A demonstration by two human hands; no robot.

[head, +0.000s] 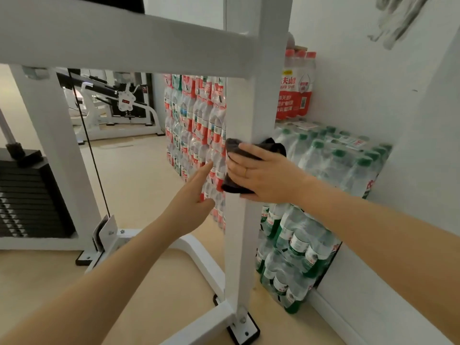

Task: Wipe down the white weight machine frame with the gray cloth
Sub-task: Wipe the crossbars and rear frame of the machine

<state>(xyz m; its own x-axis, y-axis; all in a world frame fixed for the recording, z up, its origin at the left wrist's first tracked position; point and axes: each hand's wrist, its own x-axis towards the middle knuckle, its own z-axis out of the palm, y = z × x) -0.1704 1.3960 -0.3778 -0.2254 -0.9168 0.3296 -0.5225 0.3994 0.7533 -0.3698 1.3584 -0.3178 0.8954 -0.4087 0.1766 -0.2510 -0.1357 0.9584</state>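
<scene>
While the right hand [263,175] presses the gray cloth [234,165] on the frame post [239,235], bottle packs [196,125] crowd behind.

The gray cloth [239,168] lies mostly under the right hand [267,174], so its full shape is hidden. The white frame [242,115] runs past the top edge, and its upright post covers part of the bottled water packs [196,125] behind it. The weight stack [27,197], left of the post, is cut by the left edge.

Head view, forward-down, seemingly close in.
</scene>
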